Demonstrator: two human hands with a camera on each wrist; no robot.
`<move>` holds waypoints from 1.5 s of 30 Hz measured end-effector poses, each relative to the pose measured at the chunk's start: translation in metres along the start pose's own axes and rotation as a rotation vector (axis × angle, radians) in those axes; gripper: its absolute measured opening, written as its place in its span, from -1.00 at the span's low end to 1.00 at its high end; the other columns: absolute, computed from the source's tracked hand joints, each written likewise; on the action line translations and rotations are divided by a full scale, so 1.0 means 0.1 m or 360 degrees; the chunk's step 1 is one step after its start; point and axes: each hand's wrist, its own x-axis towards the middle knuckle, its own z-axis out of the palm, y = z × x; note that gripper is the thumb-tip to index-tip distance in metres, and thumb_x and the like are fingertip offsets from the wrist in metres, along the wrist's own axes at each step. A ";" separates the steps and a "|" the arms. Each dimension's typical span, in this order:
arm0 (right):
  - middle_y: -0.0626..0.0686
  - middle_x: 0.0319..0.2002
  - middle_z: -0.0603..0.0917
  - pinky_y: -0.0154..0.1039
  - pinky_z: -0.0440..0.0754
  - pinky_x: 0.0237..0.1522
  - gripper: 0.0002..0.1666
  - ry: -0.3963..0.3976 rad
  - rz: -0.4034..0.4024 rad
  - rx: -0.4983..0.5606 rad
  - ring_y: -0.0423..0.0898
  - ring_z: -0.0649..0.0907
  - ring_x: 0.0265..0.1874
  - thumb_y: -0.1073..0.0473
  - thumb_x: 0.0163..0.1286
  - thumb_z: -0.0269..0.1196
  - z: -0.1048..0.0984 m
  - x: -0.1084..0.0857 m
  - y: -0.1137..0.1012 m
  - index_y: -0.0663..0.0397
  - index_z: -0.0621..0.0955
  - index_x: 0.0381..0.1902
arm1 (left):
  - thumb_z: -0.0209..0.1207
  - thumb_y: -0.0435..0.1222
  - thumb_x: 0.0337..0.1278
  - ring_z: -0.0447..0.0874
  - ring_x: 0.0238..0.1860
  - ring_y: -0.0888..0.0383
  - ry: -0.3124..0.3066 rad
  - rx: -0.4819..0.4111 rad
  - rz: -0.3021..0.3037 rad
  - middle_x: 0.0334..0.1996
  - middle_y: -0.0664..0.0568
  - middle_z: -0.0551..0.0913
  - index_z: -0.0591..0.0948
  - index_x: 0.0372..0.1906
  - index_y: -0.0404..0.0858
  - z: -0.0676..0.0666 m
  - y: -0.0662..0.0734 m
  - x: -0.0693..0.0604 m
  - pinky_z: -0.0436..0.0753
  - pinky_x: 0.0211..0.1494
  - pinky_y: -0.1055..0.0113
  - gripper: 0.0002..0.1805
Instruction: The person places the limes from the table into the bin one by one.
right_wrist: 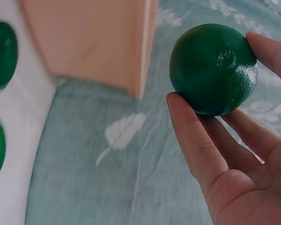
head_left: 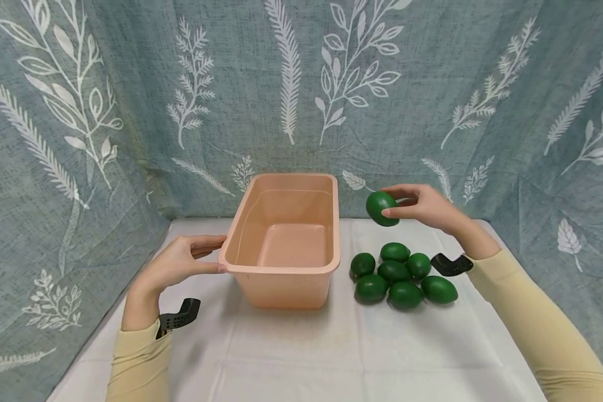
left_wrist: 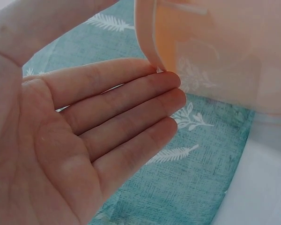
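My right hand (head_left: 424,206) holds a glossy green lime (head_left: 382,207) between thumb and fingers, raised above the table to the right of the tub. In the right wrist view the fingers (right_wrist: 199,136) reach round the lime (right_wrist: 213,70) from below, with its far side hidden. A peach-coloured plastic tub (head_left: 286,287) stands upright in the middle of the table. At its left side, my left hand (head_left: 181,259) touches the rim with its fingertips. The left wrist view shows those fingers (left_wrist: 126,101) straight and side by side against the tub (left_wrist: 225,51).
Several more green limes (head_left: 406,295) lie in a loose group on the white-covered table (head_left: 281,357), right of the tub and below my right hand. A blue-green curtain (head_left: 241,84) with white leaf prints hangs behind the table and along both sides.
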 end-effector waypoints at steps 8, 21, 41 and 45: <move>0.09 0.24 0.49 0.01 0.64 0.11 -0.23 -0.0052 -0.0032 0.0018 0.10 0.53 0.18 -0.20 0.17 0.35 0.21 0.33 -0.27 -0.13 0.44 0.30 | 0.40 -0.07 -0.05 0.39 0.30 -0.16 0.0008 0.0000 -0.0017 0.25 -0.15 0.47 0.45 0.28 -0.28 0.02 -0.05 0.00 0.48 0.33 -0.01 -0.24; 0.15 0.19 0.51 -0.20 0.73 -0.03 -0.22 -0.0137 0.0105 0.0183 0.02 0.64 0.01 -0.06 0.19 0.37 0.55 0.72 -0.67 0.01 0.40 0.33 | 0.40 -0.08 -0.06 0.37 0.31 -0.16 0.0003 -0.0021 -0.0024 0.25 -0.16 0.47 0.44 0.28 -0.29 0.02 -0.04 0.00 0.47 0.35 0.00 -0.24; 0.14 0.27 0.46 -0.24 0.66 0.10 -0.29 -0.0120 0.0211 0.0422 0.04 0.58 0.13 -0.02 0.29 0.29 0.88 1.01 -0.88 0.12 0.39 0.33 | 0.39 -0.08 -0.04 0.35 0.32 -0.16 -0.0004 -0.0051 -0.0024 0.27 -0.16 0.45 0.44 0.29 -0.28 0.01 -0.02 0.00 0.44 0.36 0.00 -0.24; 0.09 0.28 0.46 -0.19 0.62 0.16 -0.29 -0.0117 0.0141 0.0339 0.01 0.58 0.14 -0.08 0.30 0.27 0.77 0.87 -0.82 0.02 0.39 0.34 | 0.39 -0.08 -0.03 0.36 0.32 -0.16 0.0003 -0.0039 -0.0017 0.26 -0.15 0.47 0.44 0.29 -0.27 0.01 -0.03 0.00 0.44 0.36 0.00 -0.25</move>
